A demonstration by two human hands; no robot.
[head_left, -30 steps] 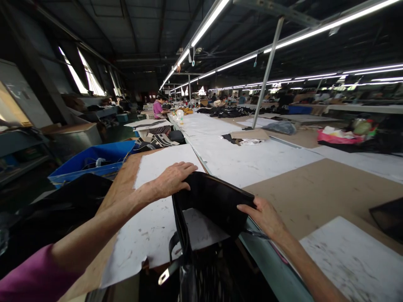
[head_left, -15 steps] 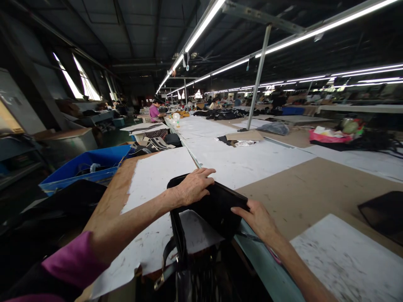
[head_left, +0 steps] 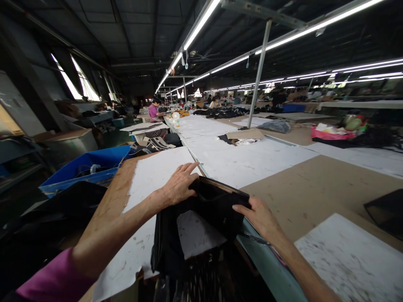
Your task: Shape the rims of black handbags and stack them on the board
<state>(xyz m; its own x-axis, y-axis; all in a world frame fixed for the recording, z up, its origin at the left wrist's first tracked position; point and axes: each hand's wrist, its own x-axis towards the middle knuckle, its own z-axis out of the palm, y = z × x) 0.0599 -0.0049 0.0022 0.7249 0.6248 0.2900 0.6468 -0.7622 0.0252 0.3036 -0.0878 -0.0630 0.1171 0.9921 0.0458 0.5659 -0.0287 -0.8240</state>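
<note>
A black bag piece (head_left: 218, 207) hangs over the near edge of the workbench, its top rim turned up and gaping slightly. My left hand (head_left: 180, 184) grips its upper left corner, thumb side against the fabric and the index finger stretched forward. At the right end of the rim, my right hand (head_left: 260, 213) pinches the piece, thumb in front and fingers behind. The lower part of the piece is dark, and its full shape cannot be made out. White paper (head_left: 200, 239) shows through the gap beneath it.
Brown board (head_left: 315, 184) and white sheets cover the bench to the right. A blue bin (head_left: 85, 167) stands at the left. Farther off are a metal post (head_left: 258, 75), a pink basket (head_left: 330, 133), dark fabric heaps (head_left: 220, 112) and a person in purple (head_left: 153, 111).
My left hand has shifted left and down, pulling the left side of the bag piece with it. The rim now opens more toward me. My right hand keeps its hold nearly in place.
</note>
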